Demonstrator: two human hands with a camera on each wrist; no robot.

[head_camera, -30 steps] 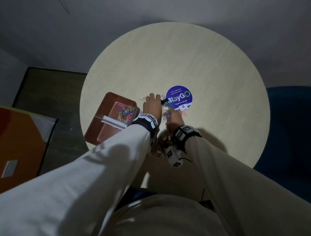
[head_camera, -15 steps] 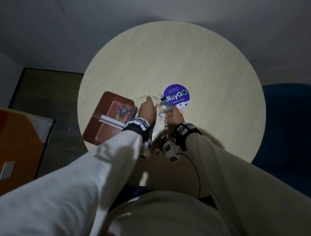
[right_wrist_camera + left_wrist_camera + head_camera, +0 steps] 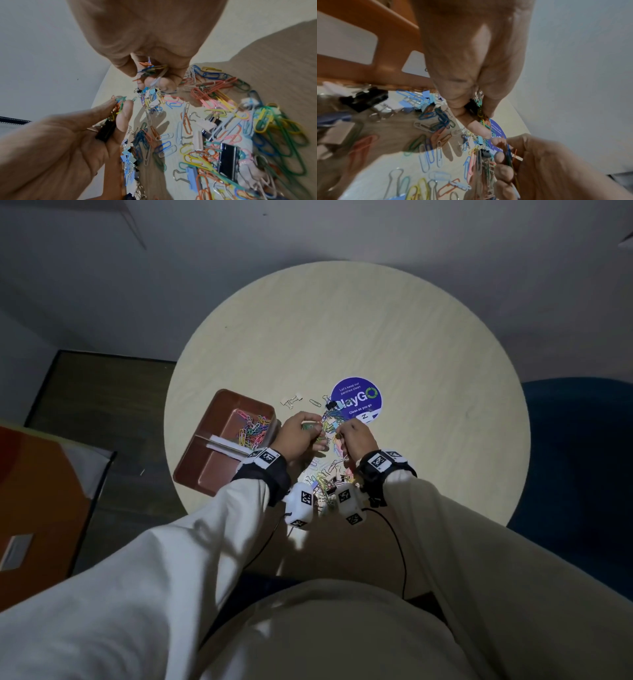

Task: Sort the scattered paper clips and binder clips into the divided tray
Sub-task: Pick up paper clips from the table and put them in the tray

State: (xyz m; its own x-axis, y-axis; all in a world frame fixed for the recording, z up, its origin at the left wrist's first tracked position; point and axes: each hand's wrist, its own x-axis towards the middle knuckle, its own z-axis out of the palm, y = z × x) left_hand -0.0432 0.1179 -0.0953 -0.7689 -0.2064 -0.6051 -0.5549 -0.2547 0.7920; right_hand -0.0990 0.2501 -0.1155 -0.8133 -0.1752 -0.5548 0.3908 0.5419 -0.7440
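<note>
A brown divided tray point(image 3: 202, 474) sits at the table's left edge, with coloured paper clips point(image 3: 253, 431) in its far compartment. A mixed pile of paper clips and binder clips point(image 3: 327, 475) lies between my wrists. My left hand point(image 3: 301, 436) pinches a black binder clip point(image 3: 106, 129) together with several coloured paper clips point(image 3: 481, 116). My right hand point(image 3: 356, 440) grips a small bunch of coloured paper clips point(image 3: 150, 70) just above the pile. The two hands are close together, fingertips almost meeting.
A round purple sticker point(image 3: 356, 402) lies on the pale round table point(image 3: 411, 354) just beyond my hands. Two white binder clips point(image 3: 291, 400) and a black one point(image 3: 330, 405) lie near it. A white divider strip point(image 3: 224, 445) crosses the tray. A blue seat point(image 3: 582, 457) is at right.
My left hand has drawn back from the purple sticker toward me, uncovering the white binder clips beyond it. The right hand has stayed over the pile.
</note>
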